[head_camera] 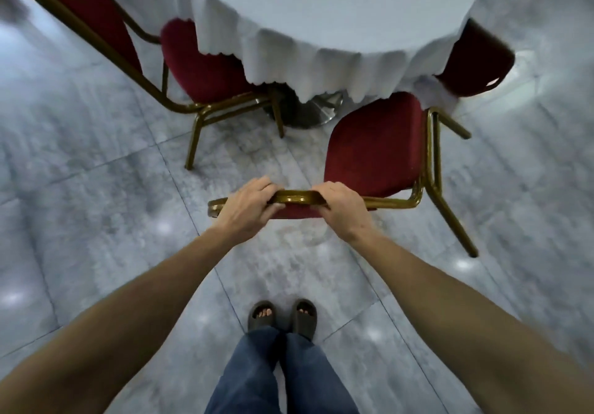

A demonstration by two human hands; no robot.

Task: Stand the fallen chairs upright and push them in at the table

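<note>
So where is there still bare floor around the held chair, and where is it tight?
Bare tiles lie open left of the held chair, below the left chair, and right of its rear leg. Both hands, left hand and right hand, grip its backrest. It is crowded under the tablecloth, around the table base.

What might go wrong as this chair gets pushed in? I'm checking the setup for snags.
The tablecloth hangs low over the seat, so it may catch and drag. The chair beside it stands close; legs could clash. Both hands, left and right, grip only the chair back; it could tip.
</note>
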